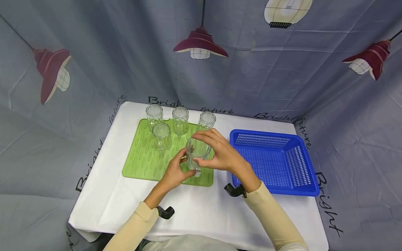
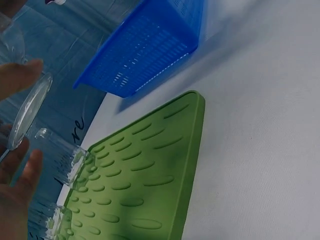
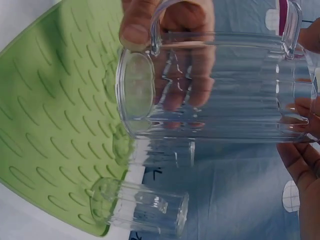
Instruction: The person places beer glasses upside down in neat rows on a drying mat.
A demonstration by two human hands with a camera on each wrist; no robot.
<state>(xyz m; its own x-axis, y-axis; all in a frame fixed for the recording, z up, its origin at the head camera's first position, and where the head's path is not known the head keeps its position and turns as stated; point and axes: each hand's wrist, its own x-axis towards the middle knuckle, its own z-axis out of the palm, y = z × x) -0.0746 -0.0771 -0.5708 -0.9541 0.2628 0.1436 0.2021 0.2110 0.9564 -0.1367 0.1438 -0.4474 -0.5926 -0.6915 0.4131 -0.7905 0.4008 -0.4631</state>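
Note:
A clear glass mug [image 1: 198, 149] with a handle is held between both hands, lifted over the front right part of the green ridged mat [image 1: 141, 165]. My left hand [image 1: 176, 170] grips it low, thumb beside the handle; in the right wrist view the glass mug [image 3: 235, 90] lies across the picture with those fingers visible through it. Around the upper end curl the thumb and fingers of my right hand [image 1: 223, 153]. Behind stand several more glass mugs [image 1: 162, 134] on the mat, one [image 1: 206, 119] partly hidden by the right hand.
To the right of the mat is a blue perforated basket [image 1: 276, 191], close to my right forearm. Both stand on a table with a white cloth [image 1: 103, 195]. A grey-blue curtain [image 1: 132, 52] printed with lamps rises behind and beside the table.

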